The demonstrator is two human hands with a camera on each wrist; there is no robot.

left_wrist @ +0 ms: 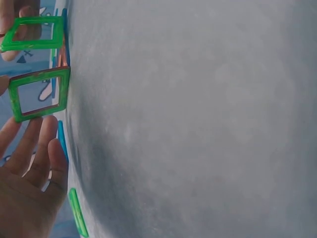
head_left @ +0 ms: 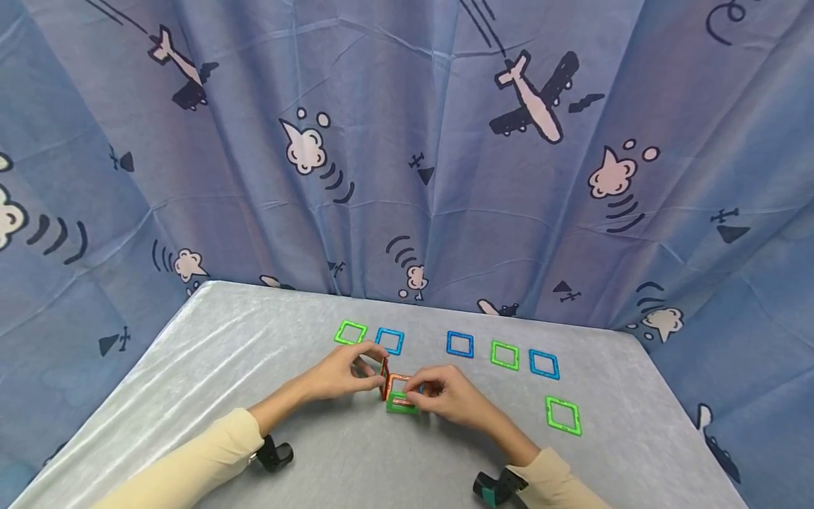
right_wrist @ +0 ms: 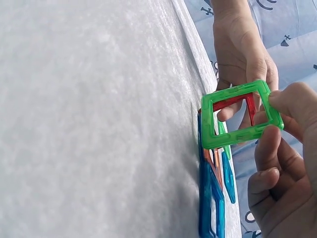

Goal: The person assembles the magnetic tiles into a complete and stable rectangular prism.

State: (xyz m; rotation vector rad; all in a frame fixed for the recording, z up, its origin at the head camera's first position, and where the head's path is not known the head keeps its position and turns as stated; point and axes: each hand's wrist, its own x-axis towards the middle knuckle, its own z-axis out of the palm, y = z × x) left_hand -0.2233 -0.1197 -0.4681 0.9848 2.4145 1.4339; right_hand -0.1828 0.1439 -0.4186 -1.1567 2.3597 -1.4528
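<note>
My left hand [head_left: 343,371] holds an upright square magnetic tile [head_left: 384,379] at its edges, thumb on one side and fingertips on the other. That tile looks red in the right wrist view and green with a red edge in the left wrist view [left_wrist: 64,89]. Between thumb and fingers, my right hand [head_left: 448,396] pinches a green square magnetic tile [right_wrist: 237,139] by one side. This one is tilted over the front of an orange tile [head_left: 399,378] lying on the table. A blue tile [right_wrist: 204,198] lies beside the orange one, mostly hidden by my right hand in the head view.
Behind my hands lie a green tile [head_left: 343,341] and a blue tile [head_left: 400,344]. Farther right are another blue tile [head_left: 449,344], a green one [head_left: 494,355], a blue one [head_left: 532,364] and a green one [head_left: 550,412]. A patterned curtain [head_left: 394,141] hangs behind the grey-covered table [head_left: 356,466].
</note>
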